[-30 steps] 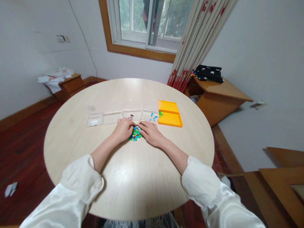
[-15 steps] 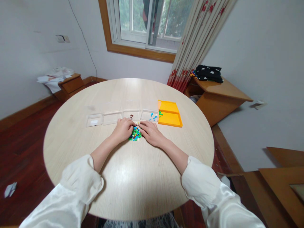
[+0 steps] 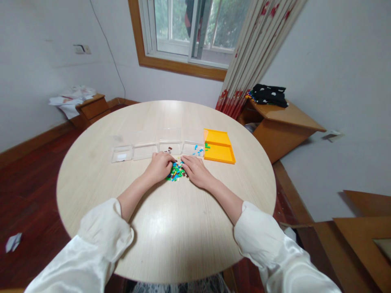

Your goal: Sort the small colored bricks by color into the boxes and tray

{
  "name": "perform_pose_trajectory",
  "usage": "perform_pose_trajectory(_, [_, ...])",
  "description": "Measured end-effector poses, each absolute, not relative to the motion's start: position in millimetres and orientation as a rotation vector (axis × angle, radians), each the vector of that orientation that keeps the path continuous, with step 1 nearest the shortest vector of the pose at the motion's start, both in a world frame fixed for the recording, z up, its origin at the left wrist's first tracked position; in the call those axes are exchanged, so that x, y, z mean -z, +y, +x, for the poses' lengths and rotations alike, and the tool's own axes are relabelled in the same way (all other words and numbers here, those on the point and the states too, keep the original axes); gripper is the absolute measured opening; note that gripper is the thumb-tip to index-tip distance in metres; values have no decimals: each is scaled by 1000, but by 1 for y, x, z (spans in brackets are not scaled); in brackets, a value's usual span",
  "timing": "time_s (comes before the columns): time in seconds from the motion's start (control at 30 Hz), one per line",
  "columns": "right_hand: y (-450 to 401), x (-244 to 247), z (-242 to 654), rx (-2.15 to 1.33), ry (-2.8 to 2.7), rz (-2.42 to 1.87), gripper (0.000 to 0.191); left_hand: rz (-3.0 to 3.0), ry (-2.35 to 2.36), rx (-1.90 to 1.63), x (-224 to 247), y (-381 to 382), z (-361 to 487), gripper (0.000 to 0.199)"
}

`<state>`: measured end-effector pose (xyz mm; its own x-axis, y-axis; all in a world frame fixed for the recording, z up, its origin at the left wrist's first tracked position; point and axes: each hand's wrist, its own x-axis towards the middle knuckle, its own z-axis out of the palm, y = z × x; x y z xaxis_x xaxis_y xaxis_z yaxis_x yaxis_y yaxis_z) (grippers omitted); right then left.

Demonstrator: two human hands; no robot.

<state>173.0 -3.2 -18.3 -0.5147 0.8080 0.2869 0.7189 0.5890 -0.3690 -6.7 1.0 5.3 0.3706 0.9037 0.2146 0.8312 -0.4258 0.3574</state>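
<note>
A pile of small colored bricks (image 3: pixel 176 172), green, blue, yellow, brown and white, lies on the round table between my hands. My left hand (image 3: pixel 158 166) touches its left side, fingers curled together; whatever they pinch is too small to name. On the pile's right edge rests my right hand (image 3: pixel 197 170), its fingers stretched out and nothing held. Behind the hands stand open clear boxes: one with brown pieces (image 3: pixel 170 149), another with blue pieces (image 3: pixel 198 152). Green pieces (image 3: pixel 207 146) lie at the left of an open yellow box (image 3: pixel 220 152).
The round pale table (image 3: pixel 165 228) fills the middle. At its left back are a clear box (image 3: pixel 144 151) and a smaller one holding something white (image 3: pixel 121 156). A wooden cabinet with dark cloth (image 3: pixel 270 95) stands beyond, near the curtain (image 3: pixel 244 57).
My right hand has shifted slightly right, away from my left hand, and more of the pile shows between them. The view has moved very slightly.
</note>
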Motion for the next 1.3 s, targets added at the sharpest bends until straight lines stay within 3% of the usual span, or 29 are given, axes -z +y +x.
perform_pose_trajectory(1.3, [15, 26, 185, -215, -2261, -1181, 20, 2408, 1539, -567, -6, 0, -6, 34])
